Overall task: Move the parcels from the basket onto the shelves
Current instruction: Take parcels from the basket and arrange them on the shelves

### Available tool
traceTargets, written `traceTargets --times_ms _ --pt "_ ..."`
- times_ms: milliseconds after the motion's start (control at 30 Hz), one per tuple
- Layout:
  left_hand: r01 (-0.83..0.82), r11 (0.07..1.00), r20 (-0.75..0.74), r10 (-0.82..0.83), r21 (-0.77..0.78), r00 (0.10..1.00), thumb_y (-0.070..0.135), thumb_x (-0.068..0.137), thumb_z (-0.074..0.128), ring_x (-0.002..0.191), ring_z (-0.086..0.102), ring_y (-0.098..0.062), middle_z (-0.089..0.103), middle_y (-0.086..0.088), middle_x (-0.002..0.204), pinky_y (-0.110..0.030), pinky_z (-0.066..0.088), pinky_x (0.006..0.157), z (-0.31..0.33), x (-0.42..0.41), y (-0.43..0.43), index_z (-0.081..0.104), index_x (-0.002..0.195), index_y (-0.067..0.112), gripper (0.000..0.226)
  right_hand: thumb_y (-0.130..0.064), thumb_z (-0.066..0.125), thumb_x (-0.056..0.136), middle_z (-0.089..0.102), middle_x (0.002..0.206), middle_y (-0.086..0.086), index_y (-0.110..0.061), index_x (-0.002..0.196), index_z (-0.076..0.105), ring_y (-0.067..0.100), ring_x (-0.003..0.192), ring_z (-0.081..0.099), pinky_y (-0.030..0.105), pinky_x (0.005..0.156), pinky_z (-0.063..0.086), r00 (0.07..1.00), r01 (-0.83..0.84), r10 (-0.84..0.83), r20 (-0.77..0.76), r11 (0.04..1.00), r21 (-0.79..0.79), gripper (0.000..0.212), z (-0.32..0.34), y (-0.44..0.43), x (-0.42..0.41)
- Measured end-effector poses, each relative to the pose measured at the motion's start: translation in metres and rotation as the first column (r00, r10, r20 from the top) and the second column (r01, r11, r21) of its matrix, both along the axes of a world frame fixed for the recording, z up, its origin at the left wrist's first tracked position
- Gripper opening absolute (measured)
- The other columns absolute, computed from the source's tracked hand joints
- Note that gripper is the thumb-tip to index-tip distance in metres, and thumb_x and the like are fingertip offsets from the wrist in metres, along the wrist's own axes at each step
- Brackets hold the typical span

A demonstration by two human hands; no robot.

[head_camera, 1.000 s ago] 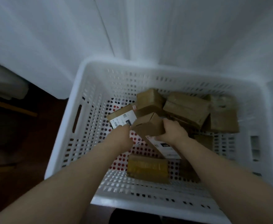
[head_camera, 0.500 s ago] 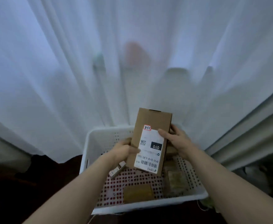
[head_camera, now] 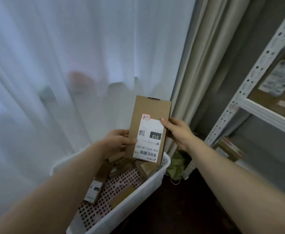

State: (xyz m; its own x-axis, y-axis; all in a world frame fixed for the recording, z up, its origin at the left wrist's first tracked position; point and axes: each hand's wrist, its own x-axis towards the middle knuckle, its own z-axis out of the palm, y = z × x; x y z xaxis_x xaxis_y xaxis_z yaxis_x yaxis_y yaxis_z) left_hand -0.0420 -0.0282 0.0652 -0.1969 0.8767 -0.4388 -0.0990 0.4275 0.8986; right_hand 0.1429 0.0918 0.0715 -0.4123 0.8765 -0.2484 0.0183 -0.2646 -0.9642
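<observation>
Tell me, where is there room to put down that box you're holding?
The lower shelf looks bare right of the small parcel by the post, so the held box could go there. The upper shelf is crowded by a big labelled parcel. In the basket, only the dotted middle floor is free; parcels crowd its far end.

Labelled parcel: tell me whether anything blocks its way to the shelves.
Nothing visible does. The parcel, gripped by the left hand and right hand, has open air rightward to the shelves.
</observation>
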Motion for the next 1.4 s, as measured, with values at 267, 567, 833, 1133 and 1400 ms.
traceTargets --times_ms 267,567,833,1133,1400 --pt "0.373 0.922 -0.422 -0.379 -0.101 0.824 0.020 0.059 0.085 0.101 0.063 -0.021 0.063 -0.003 0.118 -0.031 0.050 0.093 0.054 0.058 0.017 0.058 0.127 0.018 0.074 -0.036 0.081 0.071 0.013 0.159 0.003 -0.026 0.153 0.017 0.025 0.146 0.013 0.044 0.119 0.015 0.759 -0.036 -0.308 0.574 0.860 0.509 0.105 0.052 -0.003 0.116" --pt "0.589 0.775 -0.897 -0.404 -0.230 0.181 0.029 0.071 0.081 0.128 0.045 -0.021 0.052 0.003 0.137 -0.041 0.025 0.114 0.112 0.173 0.058 0.033 0.147 0.024 0.090 -0.027 0.080 0.076 0.059 0.124 0.000 -0.017 0.134 0.051 0.013 0.107 0.054 0.023 0.091 0.041 0.545 -0.537 0.140 0.826 0.815 0.216 0.065 0.070 -0.039 0.186" --pt "0.121 0.986 -0.204 -0.096 0.116 0.974 0.024 0.082 0.072 0.122 0.049 -0.024 0.051 -0.009 0.134 -0.037 0.047 0.096 0.086 0.210 0.057 0.036 0.143 0.010 0.072 -0.012 0.074 0.081 0.068 0.111 0.010 -0.002 0.125 0.054 0.024 0.098 0.065 0.037 0.082 0.054 0.966 0.232 -0.233 0.109 0.972 0.026 0.049 0.072 -0.038 0.256" --pt "0.277 0.933 -0.155 -0.247 0.228 0.957 0.010 0.090 0.062 0.098 0.064 -0.018 0.069 -0.005 0.110 -0.029 0.054 0.079 0.093 0.243 0.045 0.058 0.124 0.007 0.034 -0.010 0.057 0.093 0.069 0.078 -0.001 -0.015 0.122 0.059 0.005 0.057 0.060 0.024 0.059 0.048 0.952 0.242 -0.245 -0.182 0.970 -0.038 0.029 0.085 -0.051 0.262" --pt "0.296 0.923 -0.157 -0.263 0.248 0.952 0.008 0.090 0.062 0.097 0.063 -0.016 0.067 -0.005 0.112 -0.027 0.054 0.071 0.098 0.248 0.040 0.053 0.129 0.006 0.040 -0.008 0.056 0.093 0.070 0.077 -0.002 -0.013 0.127 0.058 0.009 0.066 0.059 0.027 0.070 0.048 0.953 0.251 -0.250 -0.174 0.968 -0.018 0.034 0.087 -0.057 0.268"
